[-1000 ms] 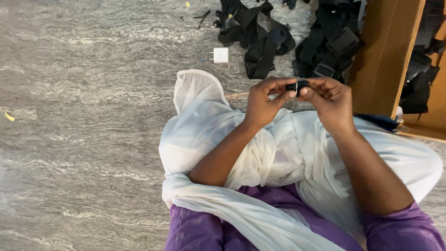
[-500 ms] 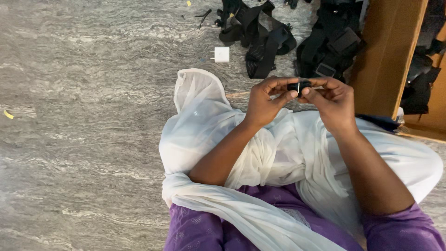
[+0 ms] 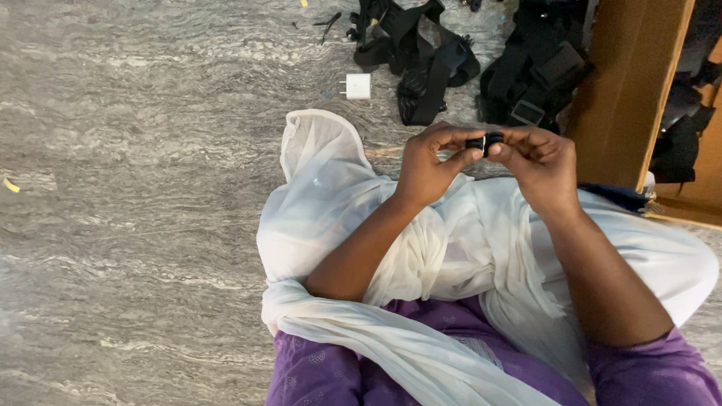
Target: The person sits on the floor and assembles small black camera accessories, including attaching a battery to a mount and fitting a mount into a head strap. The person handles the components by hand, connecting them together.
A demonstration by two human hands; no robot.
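Both hands are pinching a small black clip (image 3: 485, 141) between them, the left hand (image 3: 430, 167) closing thumb and fingertips on its left end and the right hand (image 3: 540, 161) gripping its right end in the same way, so that the piece is sitting clamped at the fingertips of both hands. The clip is being held in the air above the person's lap, just in front of the knees, and most of it is hidden by the fingers, so its exact shape cannot be told.

The person is sitting on a grey marbled floor (image 3: 135, 188), wearing purple clothing (image 3: 466, 361), with a white cloth (image 3: 338, 203) draping over the legs and trailing across the lap. Both forearms are reaching forward from the bottom of the view and meeting over the cloth.

On the floor beyond the hands, a heap of black straps (image 3: 421, 53) with buckles is lying tangled, and a second dark bundle (image 3: 538, 71) is resting just beside it. A small white plug (image 3: 356, 86) is lying on the floor near the straps, well apart from the hands. A brown cardboard box (image 3: 632, 83) is standing at the right, next to the dark bundle.
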